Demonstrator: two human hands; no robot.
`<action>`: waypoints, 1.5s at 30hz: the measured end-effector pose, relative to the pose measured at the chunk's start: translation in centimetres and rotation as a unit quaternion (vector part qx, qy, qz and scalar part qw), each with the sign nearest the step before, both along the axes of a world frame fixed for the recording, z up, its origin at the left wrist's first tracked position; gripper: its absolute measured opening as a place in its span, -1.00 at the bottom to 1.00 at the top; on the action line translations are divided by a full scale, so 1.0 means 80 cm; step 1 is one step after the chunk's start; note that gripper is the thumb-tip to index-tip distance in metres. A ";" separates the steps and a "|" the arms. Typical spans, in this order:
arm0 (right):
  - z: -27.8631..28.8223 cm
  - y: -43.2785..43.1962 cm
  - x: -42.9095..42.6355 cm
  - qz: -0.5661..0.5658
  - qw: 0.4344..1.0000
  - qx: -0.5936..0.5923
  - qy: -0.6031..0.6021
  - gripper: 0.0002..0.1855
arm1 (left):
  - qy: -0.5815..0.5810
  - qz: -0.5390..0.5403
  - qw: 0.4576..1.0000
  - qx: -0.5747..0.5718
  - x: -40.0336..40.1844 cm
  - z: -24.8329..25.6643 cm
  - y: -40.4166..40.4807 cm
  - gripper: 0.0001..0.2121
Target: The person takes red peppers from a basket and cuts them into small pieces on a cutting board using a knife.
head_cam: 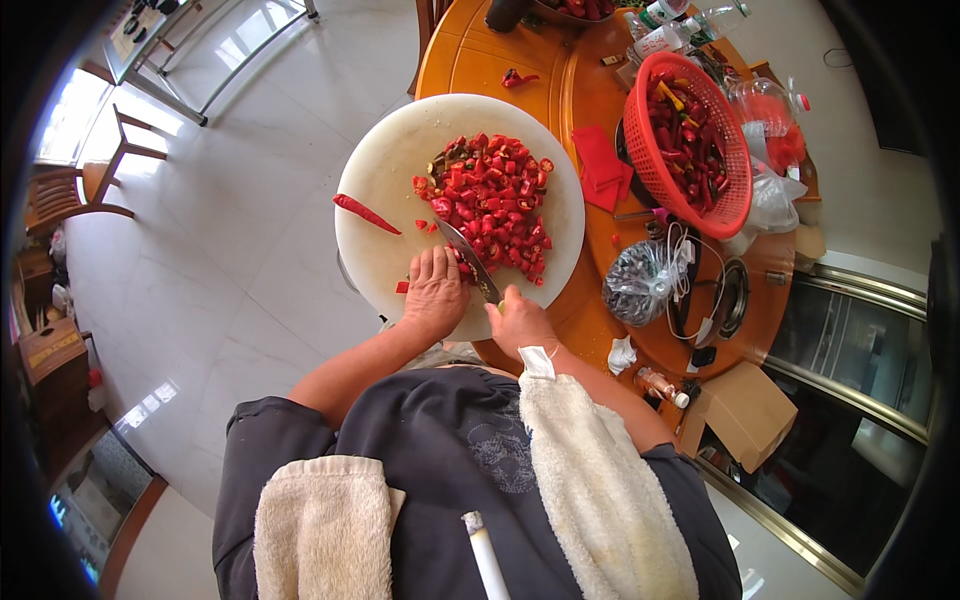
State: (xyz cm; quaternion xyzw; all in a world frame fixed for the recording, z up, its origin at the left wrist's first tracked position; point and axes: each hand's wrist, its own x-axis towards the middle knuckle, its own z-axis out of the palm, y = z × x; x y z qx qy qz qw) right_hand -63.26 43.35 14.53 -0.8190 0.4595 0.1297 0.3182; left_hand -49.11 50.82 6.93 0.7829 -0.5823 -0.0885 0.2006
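Observation:
A round white cutting board (382, 165) lies before me with a heap of chopped red chili peppers (495, 195) on it. My right hand (521, 319) grips the handle of a kitchen knife (471, 259), its blade slanting up and left along the heap's lower left edge. My left hand (436, 289) lies palm down on the board just left of the blade, fingers together; red pepper shows beside its fingertips, and what is under the palm is hidden. A whole red chili pepper (367, 214) rests near the board's left edge, with small cut bits between it and the heap.
The board stands by a round wooden table (457, 56). On the table are a red plastic basket (637, 142) of chili peppers, red paper packets (598, 154), a tied plastic bag (637, 281), a white cable and plastic bottles (664, 41). A lit cigarette (487, 559) juts into view below.

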 end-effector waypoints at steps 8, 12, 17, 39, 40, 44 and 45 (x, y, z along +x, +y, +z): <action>-0.027 0.009 -0.006 -0.049 0.996 -0.049 -0.063 -0.65 | 0.003 0.020 1.000 -0.016 -0.005 -0.009 0.001 -0.39; -0.017 0.012 -0.016 -0.070 0.991 -0.058 -0.096 -0.65 | 0.008 0.036 0.999 -0.010 -0.006 -0.004 0.000 -0.35; 0.008 0.010 -0.038 -0.064 0.985 -0.087 -0.132 -0.66 | 0.027 0.048 0.998 -0.024 0.006 0.019 0.007 -0.25; 0.027 0.030 -0.021 -0.004 1.000 -0.028 0.014 -0.66 | -0.009 0.012 1.000 0.010 -0.002 -0.008 0.025 -0.29; 0.031 0.030 -0.018 -0.003 0.999 -0.027 0.019 -0.66 | -0.011 0.011 1.000 0.014 -0.002 -0.008 0.025 -0.30; 0.039 0.025 -0.006 0.005 0.999 -0.032 0.039 -0.66 | 0.003 -0.010 1.000 0.006 0.001 -0.006 0.022 -0.33; 0.036 0.022 -0.002 0.001 0.999 -0.021 0.042 -0.66 | 0.011 -0.012 1.000 0.012 0.001 -0.006 0.021 -0.34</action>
